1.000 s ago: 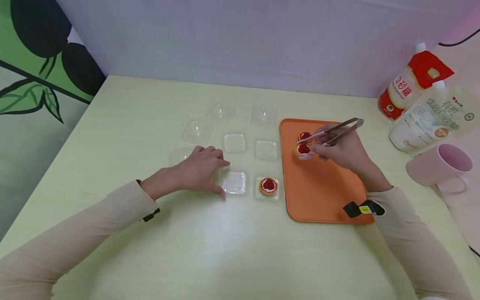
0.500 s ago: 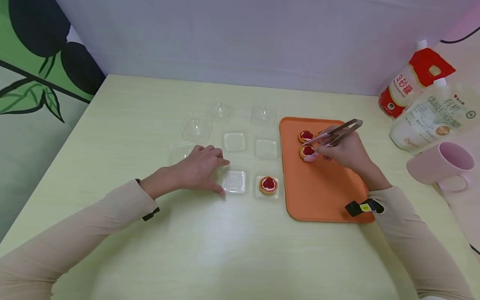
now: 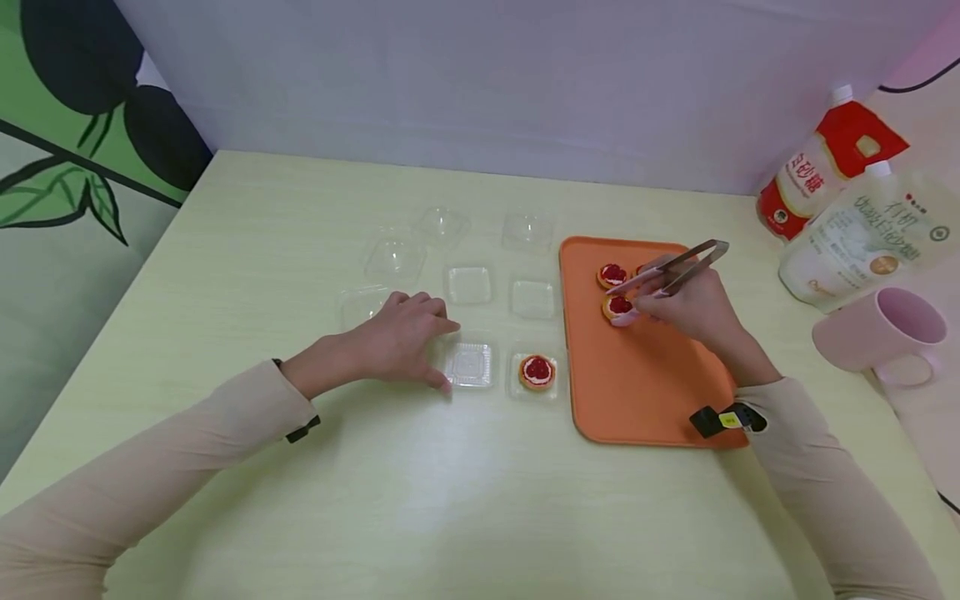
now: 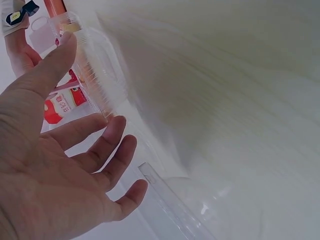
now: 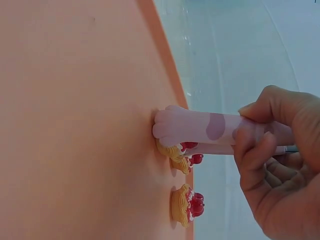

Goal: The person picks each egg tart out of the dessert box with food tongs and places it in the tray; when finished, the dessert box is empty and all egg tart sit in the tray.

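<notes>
My right hand (image 3: pixel 693 304) holds tongs (image 3: pixel 693 257) with pale pink tips shaped like paws. In the head view, the tips lie around a small tart (image 3: pixel 617 308) with red fruit on the orange tray (image 3: pixel 637 392). The right wrist view shows a paw tip (image 5: pixel 172 127) covering much of that tart. A second tart (image 3: pixel 612 275) sits just behind, and a third is partly hidden by my hand. My left hand (image 3: pixel 393 342) has thumb and forefinger spread beside a clear plastic box base (image 3: pixel 471 365); contact is hard to judge. Another tart (image 3: pixel 537 372) sits in a neighbouring clear base (image 3: pixel 553 390).
Two more clear bases (image 3: pixel 468 285) stand behind. Domed clear lids (image 3: pixel 395 260) lie farther back and left, one partly behind my left hand. Right of the tray are a red-and-white pouch (image 3: pixel 806 179), a whitish pouch (image 3: pixel 855 242) and a pink mug (image 3: pixel 862 333).
The tongs and the tart between their tips have shifted slightly right and toward me on the tray, apart from the tart behind. My left hand has stayed still.
</notes>
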`<state>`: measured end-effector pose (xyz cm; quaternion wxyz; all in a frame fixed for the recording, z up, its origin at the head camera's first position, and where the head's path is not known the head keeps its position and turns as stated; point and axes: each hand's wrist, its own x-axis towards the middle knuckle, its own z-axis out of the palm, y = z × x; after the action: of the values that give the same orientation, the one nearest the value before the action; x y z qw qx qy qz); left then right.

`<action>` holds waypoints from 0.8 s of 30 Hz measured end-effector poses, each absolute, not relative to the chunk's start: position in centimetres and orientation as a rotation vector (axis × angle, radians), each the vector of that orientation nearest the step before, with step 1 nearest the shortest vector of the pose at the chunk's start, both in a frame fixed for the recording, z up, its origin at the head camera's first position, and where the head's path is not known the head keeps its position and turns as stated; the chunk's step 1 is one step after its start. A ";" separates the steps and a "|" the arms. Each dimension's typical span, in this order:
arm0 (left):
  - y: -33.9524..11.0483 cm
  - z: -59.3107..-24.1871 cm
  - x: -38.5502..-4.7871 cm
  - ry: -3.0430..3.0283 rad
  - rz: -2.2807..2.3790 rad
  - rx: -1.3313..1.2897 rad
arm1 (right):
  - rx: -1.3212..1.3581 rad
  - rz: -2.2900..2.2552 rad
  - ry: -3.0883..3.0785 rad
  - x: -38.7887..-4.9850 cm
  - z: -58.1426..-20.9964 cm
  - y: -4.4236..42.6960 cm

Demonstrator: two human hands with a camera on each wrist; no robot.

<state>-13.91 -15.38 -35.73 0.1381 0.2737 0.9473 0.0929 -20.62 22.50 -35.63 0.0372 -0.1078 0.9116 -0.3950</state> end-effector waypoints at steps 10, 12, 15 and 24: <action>-15.3 -35.6 -13.9 2.729 0.259 0.778 | -0.336 -1.233 2.804 -20.0 -34.7 22.3; -15.3 -35.5 -13.9 2.728 0.259 0.777 | -0.334 -1.245 2.812 -19.9 -34.4 22.2; -15.3 -35.5 -13.8 2.728 0.257 0.779 | -0.325 -1.256 2.827 -19.8 -34.0 22.1; -15.2 -35.4 -13.7 2.755 0.227 0.803 | -0.366 -1.329 2.806 -19.6 -33.7 22.1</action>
<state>-13.70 -15.23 -35.36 0.1309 0.2766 0.9488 0.0783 -19.64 22.13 -33.74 0.0078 -0.1171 0.8975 -0.4252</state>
